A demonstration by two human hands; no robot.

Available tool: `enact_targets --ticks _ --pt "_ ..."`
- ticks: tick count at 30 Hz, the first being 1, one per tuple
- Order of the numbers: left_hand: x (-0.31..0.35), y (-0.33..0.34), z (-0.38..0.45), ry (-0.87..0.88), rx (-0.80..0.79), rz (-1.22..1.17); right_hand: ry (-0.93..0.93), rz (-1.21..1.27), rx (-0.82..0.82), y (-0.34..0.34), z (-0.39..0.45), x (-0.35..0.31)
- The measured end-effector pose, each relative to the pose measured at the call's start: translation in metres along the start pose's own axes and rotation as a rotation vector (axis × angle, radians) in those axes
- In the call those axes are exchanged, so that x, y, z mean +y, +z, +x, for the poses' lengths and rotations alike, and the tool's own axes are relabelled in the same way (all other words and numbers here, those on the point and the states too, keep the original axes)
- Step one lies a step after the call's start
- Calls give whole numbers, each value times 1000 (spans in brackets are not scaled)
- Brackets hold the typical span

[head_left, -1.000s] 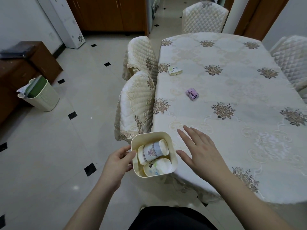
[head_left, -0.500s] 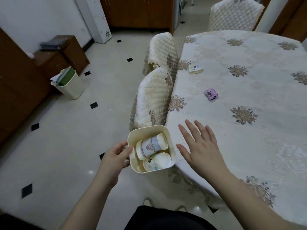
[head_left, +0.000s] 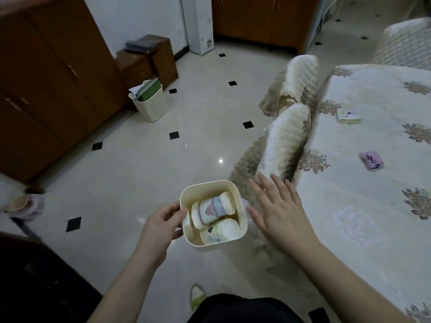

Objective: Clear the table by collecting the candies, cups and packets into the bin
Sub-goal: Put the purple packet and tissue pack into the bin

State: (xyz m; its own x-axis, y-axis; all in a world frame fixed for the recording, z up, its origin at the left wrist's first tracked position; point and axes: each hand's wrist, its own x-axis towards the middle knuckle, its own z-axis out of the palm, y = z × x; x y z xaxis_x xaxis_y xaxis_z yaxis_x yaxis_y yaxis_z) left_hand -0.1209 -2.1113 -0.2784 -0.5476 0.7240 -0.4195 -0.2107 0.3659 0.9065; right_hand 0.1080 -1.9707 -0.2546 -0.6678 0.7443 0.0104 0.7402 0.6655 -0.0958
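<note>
A person's left hand (head_left: 161, 226) grips the rim of a small cream square plastic bin (head_left: 242, 210) held off the table's edge; the right hand (head_left: 279, 213), fingers spread and empty, hovers just beside it. Two patterned paper cups (head_left: 211, 210) lie inside. Well beyond the grip, on the embroidered cream tablecloth (head_left: 373, 194), a purple wrapped packet (head_left: 371, 160) and a pale flat packet (head_left: 348, 116) remain uncollected.

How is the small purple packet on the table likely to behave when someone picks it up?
The purple packet looks small and crumpled, so it is probably light and soft, giving under the fingers rather than staying stiff. It lies flat on the tablecloth, so it seems unlikely to roll. Its wrapper may be a little slippery; that cannot be told here.
</note>
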Motion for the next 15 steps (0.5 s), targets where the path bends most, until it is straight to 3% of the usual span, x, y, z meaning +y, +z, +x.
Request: enact_targets --ticks 8,15 --pt "8 -108 28 55 117 -66 -85 -37 45 10 69 -99" --pt "10 -164 49 4 148 -105 -101 -58 13 11 99 -139"
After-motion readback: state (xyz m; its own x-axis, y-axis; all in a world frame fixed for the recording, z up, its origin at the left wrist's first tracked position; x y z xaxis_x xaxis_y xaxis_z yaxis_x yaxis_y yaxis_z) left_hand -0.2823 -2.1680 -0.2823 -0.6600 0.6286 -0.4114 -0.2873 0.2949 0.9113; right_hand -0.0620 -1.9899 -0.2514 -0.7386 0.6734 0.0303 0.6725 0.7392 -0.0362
